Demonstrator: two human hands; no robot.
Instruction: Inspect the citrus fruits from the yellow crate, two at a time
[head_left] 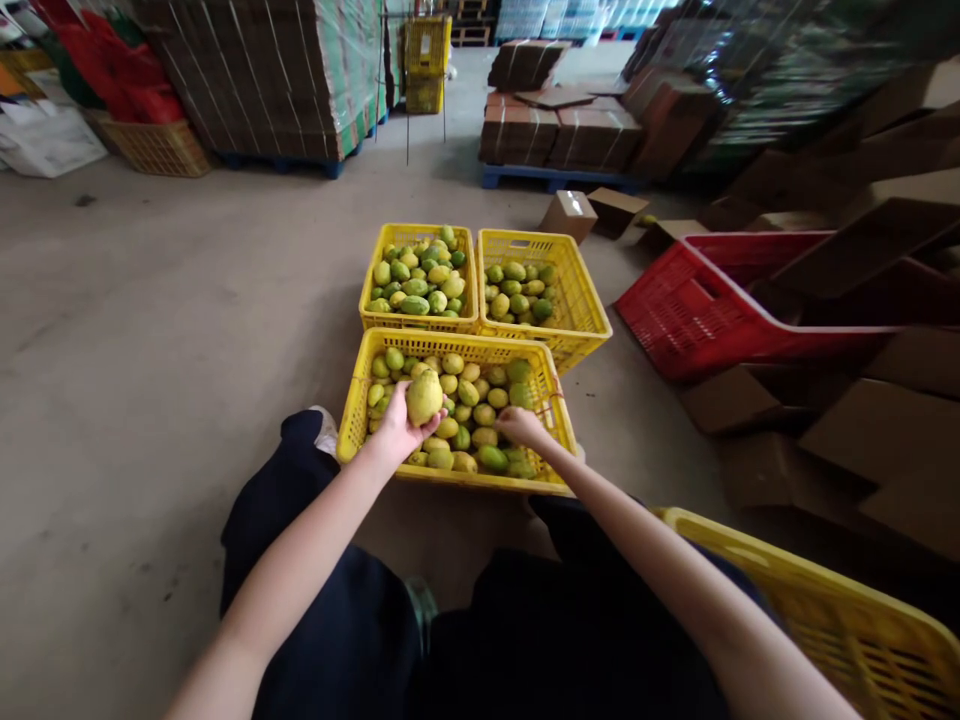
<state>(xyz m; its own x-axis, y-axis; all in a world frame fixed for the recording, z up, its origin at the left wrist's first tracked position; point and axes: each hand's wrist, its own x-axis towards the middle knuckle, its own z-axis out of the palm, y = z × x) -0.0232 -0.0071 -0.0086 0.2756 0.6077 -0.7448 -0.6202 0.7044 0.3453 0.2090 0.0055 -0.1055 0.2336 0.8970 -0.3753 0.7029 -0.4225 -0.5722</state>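
Note:
My left hand (pixel 407 422) is closed round a large, yellow-green oval fruit (pixel 424 398), held up over the front yellow crate (pixel 450 478). The fruit's exact kind is unclear. Many similar fruits (pixel 448 428), yellow to green, fill that crate in a loose layer. Over its right part is my right hand (pixel 519 427), with fingers curled in. Whatever lies inside those fingers is hidden. Close to this hand rests a greener fruit (pixel 493 458).
Behind stand two more yellow crates, a left one (pixel 365 295) and a right one (pixel 581 290), both holding fruit. A red crate (pixel 667 310) and cardboard boxes (pixel 885 430) crowd the right side. Another yellow crate (pixel 810 570) sits beside my right arm. Farther back are loaded blue pallets (pixel 525 178).

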